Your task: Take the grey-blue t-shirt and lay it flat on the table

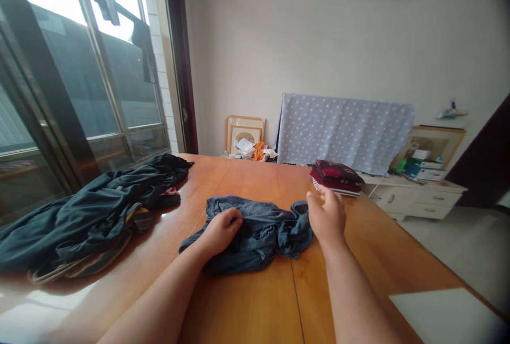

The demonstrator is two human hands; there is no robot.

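A crumpled blue denim garment lies bunched on the wooden table in front of me. My left hand is closed on its upper left part, thumb and fingers pinching the cloth. Beside the garment's right end is my right hand, fingers loosely bent and apart, with no cloth visible in its grasp. Just beyond this hand sits a stack of folded dark red clothes.
A heap of dark clothes covers the table's left side. A white sheet lies at the front right. Past the table are a polka-dot cloth, a white cabinet and leaning picture frames. Windows stand at left.
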